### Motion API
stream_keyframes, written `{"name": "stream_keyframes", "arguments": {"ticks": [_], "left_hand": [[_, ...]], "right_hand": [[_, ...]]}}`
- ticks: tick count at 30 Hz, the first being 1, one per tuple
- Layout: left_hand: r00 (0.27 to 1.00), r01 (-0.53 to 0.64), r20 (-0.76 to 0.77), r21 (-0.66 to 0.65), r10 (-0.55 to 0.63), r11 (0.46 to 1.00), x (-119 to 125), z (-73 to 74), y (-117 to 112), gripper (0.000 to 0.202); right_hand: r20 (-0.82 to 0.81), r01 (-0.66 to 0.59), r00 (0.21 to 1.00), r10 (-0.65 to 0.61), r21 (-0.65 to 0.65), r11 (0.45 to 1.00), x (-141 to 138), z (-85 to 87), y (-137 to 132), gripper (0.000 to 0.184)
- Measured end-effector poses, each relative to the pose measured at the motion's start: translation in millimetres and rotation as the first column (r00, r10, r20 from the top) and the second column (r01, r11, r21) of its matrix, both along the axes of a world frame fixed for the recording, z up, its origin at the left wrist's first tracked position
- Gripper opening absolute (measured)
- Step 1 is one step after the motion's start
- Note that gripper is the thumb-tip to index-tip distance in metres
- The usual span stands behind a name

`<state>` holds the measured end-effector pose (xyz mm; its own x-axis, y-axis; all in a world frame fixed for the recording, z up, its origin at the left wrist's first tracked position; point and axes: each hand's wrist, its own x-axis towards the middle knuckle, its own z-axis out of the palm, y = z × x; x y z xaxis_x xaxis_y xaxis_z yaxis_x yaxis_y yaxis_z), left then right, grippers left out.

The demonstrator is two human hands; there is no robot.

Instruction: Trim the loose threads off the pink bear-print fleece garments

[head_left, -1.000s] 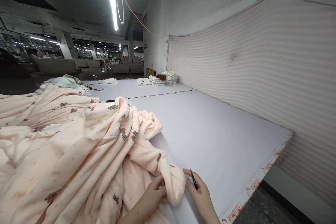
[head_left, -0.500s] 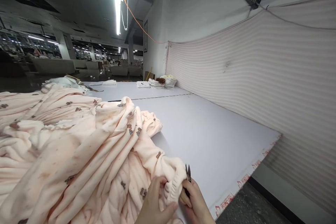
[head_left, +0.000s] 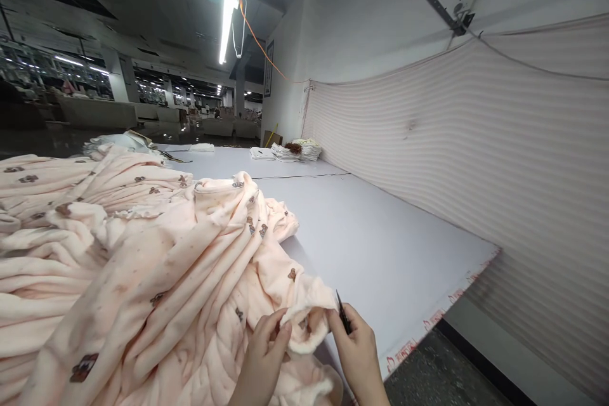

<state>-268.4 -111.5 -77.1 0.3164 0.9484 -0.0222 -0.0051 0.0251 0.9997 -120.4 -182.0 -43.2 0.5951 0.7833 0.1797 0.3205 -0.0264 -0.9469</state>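
A big heap of peach fleece fabric printed with small brown bears lies over the left half of the white table. My left hand pinches a folded edge of the fabric at the bottom centre. Right beside it, my right hand is closed around small black thread snips. Their blades point up and touch the same fabric edge.
A striped cloth hangs along the wall on the right. Stacks of folded white pieces sit at the table's far end, with a pale bundle at the far left. The table's near edge drops to a dark floor.
The view has tilted and shifted left. My left hand has moved along the fabric edge and lifted it, while my right hand has brought the snips against that edge.
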Motion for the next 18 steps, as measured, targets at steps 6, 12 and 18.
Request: {"name": "stream_keyframes", "arguments": {"ticks": [6,12,18], "left_hand": [[0.992,-0.095,0.086,0.0,0.094,0.996,17,7.4,5,0.046],[0.991,0.103,-0.115,0.372,-0.064,0.923,48,38.8,58,0.016],[0.998,0.009,-0.064,0.268,0.009,0.963,81,78.3,103,0.017]], "right_hand": [[0.114,0.016,0.993,-0.012,-0.032,0.999,8,-7.5,19,0.031],[0.484,0.026,0.872,-0.069,0.095,0.995,45,-5.2,49,0.052],[0.022,-0.273,0.962,0.273,-0.008,0.962,91,24.6,116,0.015]]}}
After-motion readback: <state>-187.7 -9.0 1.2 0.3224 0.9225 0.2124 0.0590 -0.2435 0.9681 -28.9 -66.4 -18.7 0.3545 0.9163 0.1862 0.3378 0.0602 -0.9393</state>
